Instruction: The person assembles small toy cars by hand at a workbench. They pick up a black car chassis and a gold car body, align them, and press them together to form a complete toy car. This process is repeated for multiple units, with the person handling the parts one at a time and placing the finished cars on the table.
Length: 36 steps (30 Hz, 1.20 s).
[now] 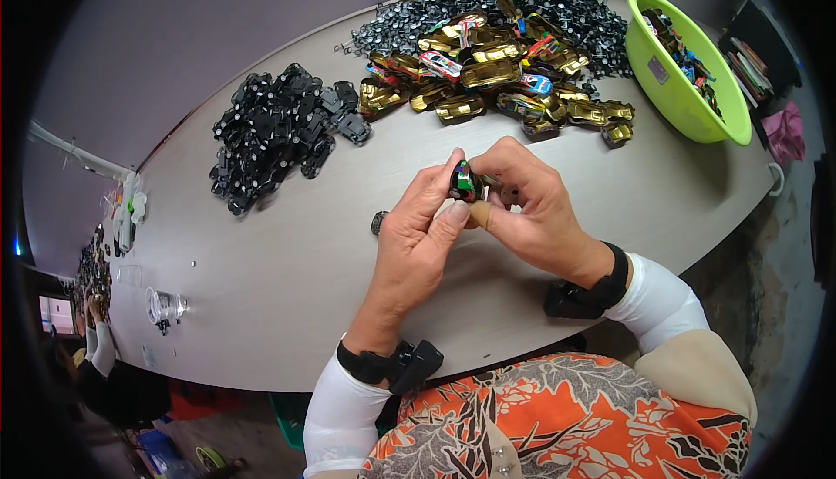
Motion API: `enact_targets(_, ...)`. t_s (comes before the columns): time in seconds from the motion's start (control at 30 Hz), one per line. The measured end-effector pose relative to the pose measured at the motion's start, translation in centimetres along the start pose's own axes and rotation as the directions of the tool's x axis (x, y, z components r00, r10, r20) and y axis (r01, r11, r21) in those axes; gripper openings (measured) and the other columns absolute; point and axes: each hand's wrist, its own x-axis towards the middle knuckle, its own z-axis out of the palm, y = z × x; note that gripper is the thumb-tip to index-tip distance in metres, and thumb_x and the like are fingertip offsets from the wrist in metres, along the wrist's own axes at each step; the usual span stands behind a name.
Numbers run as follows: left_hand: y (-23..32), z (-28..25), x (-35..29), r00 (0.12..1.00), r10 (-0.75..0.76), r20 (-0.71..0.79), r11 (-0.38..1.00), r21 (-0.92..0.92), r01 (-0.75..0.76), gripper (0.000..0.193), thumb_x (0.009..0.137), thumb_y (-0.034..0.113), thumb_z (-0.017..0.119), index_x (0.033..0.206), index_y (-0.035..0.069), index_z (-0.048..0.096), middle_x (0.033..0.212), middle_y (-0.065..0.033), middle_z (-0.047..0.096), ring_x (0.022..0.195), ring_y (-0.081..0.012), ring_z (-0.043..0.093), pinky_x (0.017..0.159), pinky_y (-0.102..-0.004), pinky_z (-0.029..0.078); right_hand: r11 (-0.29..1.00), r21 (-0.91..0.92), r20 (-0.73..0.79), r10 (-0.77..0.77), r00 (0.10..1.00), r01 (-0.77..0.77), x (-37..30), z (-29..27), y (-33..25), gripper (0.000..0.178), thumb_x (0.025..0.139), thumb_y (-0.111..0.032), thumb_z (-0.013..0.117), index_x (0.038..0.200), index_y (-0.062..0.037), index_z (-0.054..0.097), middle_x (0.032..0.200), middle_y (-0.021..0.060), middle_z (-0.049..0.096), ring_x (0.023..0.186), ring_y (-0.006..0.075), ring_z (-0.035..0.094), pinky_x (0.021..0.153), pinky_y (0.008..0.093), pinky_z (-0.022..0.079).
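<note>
Above the table's middle, my left hand [407,248] grips a small toy car [462,181] with a dark, green-marked body between thumb and fingers. My right hand [538,218] is closed at the car's right end, thumb and forefinger pinching it; any small part in those fingers is hidden. A black car base [378,222] lies on the table beside my left hand, partly covered by it. Farther off is a heap of shiny gold car bodies [490,74], a few with coloured tops showing. Black car bases [277,135] are piled left of them.
Behind the gold bodies spreads a heap of small wheel axles [540,0]. A lime-green basin [640,39] of car parts stands at the far right of the table [287,292]. A clear plastic cup [165,306] sits at the left, near another person's sleeve [103,348].
</note>
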Motion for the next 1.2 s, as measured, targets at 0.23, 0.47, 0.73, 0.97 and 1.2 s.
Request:
enact_targets(0.23, 0.3, 1.0, -0.5, 0.997, -0.017, -0.078, 0.999, 0.037, 0.020, 0.040, 0.091, 0.000, 0.044, 0.131, 0.000, 0.042, 0.111, -0.0100, 0.055, 0.095, -0.0151, 0.057, 0.084, -0.0267, 0.048, 0.997, 0.075, -0.056, 0.000, 0.998, 0.004, -0.2, 0.4, -0.2, 0.024, 0.070, 0.005, 0.061, 0.093, -0.0034, 0.057, 0.083, 0.0017, 0.047, 0.056, 0.0029, 0.041, 0.047, 0.0193, 0.034)
enact_targets(0.47, 0.2, 1.5, -0.9, 0.975, 0.184, -0.125, 0.953, 0.266, -0.146, 0.031, 0.091, 0.003, 0.045, 0.120, -0.005, 0.052, 0.114, -0.0121, 0.057, 0.102, -0.0170, 0.055, 0.085, -0.0289, 0.047, 0.999, 0.028, -0.057, -0.036, 0.998, 0.038, -0.5, 0.6, -0.4, 0.026, 0.070, 0.005, 0.059, 0.093, -0.0043, 0.056, 0.083, 0.0030, 0.047, 0.051, 0.0044, 0.043, 0.045, 0.0204, 0.035)
enact_targets(0.73, 0.4, 2.1, -1.2, 0.962, 0.202, -0.184, 0.952, 0.268, -0.148, 0.027, 0.090, 0.004, 0.046, 0.111, -0.008, 0.057, 0.110, -0.0138, 0.060, 0.100, -0.0169, 0.056, 0.086, -0.0274, 0.044, 0.996, -0.025, -0.056, -0.090, 0.994, 0.089, -0.7, 0.8, -0.4, 0.024, 0.070, 0.006, 0.059, 0.092, -0.0045, 0.055, 0.083, 0.0028, 0.047, 0.051, 0.0052, 0.043, 0.046, 0.0202, 0.035)
enact_targets(0.97, 0.1, 2.1, -1.5, 0.971, 0.069, -0.231, 0.996, -0.034, -0.079, 0.031, 0.091, 0.008, 0.050, 0.120, -0.004, 0.053, 0.108, -0.0132, 0.059, 0.091, -0.0155, 0.060, 0.072, -0.0275, 0.054, 0.982, 0.190, -0.043, -0.006, 0.999, 0.015, -0.7, 0.6, -0.3, 0.021, 0.073, 0.005, 0.060, 0.093, -0.0023, 0.056, 0.085, 0.0007, 0.047, 0.059, 0.0017, 0.042, 0.048, 0.0178, 0.034)
enact_targets(1.2, 0.4, 1.0, -0.6, 0.984, -0.073, -0.164, 0.978, -0.205, 0.038, 0.032, 0.090, 0.011, 0.053, 0.119, -0.002, 0.053, 0.112, -0.0094, 0.055, 0.094, -0.0158, 0.059, 0.070, -0.0269, 0.058, 0.974, 0.216, -0.015, 0.071, 0.997, -0.066, -0.6, 0.5, -0.8, 0.024, 0.074, 0.004, 0.059, 0.097, -0.0018, 0.057, 0.088, 0.0020, 0.050, 0.063, 0.0015, 0.044, 0.049, 0.0171, 0.037)
